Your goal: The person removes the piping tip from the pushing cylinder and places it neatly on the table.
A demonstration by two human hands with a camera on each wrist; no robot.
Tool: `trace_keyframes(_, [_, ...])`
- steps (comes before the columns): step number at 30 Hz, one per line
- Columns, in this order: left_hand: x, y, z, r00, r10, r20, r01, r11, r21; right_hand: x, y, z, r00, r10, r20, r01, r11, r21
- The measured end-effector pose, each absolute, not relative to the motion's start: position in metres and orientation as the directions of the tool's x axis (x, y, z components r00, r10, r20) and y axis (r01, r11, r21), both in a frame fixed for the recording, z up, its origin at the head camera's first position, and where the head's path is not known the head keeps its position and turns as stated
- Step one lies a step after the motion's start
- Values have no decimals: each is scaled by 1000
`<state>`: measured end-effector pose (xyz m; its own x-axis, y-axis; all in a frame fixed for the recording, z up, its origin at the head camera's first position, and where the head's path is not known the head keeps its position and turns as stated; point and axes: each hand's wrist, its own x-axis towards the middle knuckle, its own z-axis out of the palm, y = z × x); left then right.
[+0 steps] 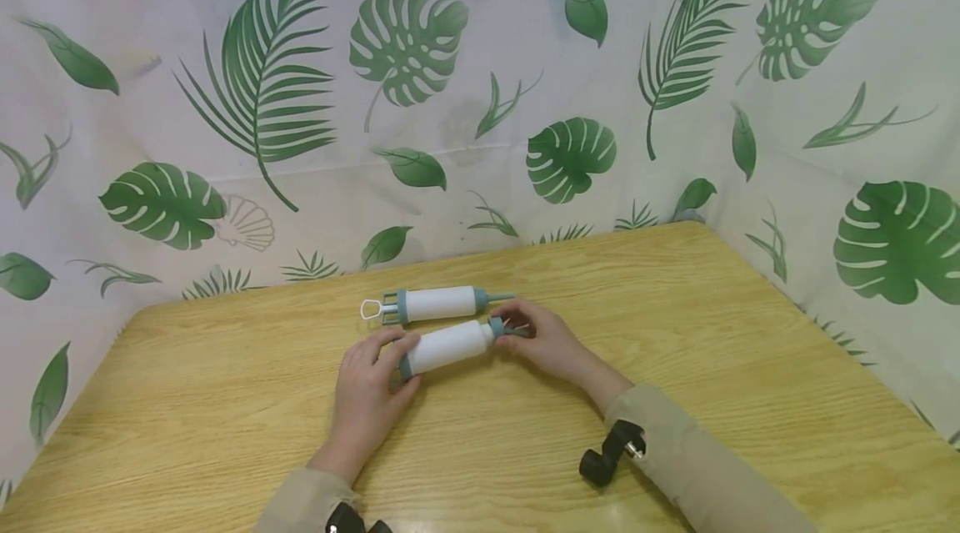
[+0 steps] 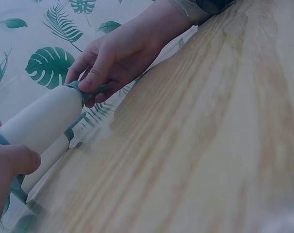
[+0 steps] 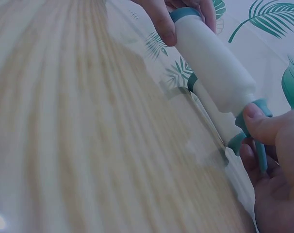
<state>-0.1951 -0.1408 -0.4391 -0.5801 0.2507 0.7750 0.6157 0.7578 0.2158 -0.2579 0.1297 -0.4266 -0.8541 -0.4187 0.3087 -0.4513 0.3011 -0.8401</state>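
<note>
A white syringe-like tube with teal ends is held between both hands, tilted slightly up to the right. My left hand grips its teal left end, and the palm hides what lies beyond that collar. At the other end, my right hand pinches the teal nozzle cap between thumb and fingers. A narrow white neck shows between cap and barrel in the right wrist view. Just behind lies a second, similar tube, with a thin teal nozzle pointing right and a white pull ring at its left.
Both tubes are at the middle of a wood-grain table. A white curtain with green leaf prints hangs along the table's back and right edges. Black camera mounts are strapped over the beige sleeves.
</note>
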Motion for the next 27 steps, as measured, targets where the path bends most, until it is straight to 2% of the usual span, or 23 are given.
trace_keyframes(9, [-194,-141,-439,-639,281,716,613,748,254,-260,131,-429,-890,-322,325,-426,326,-844])
trace_keyframes(16, [-194,-141,-439,-671,270,691,576,777,255,-261,129,-428,-889,-335,313,-423,334,-843])
trace_keyframes(27, [-195,-140,-440,-688,274,672,562,788,253,-258,127,-424,-879,-402,256,-367,227,-902])
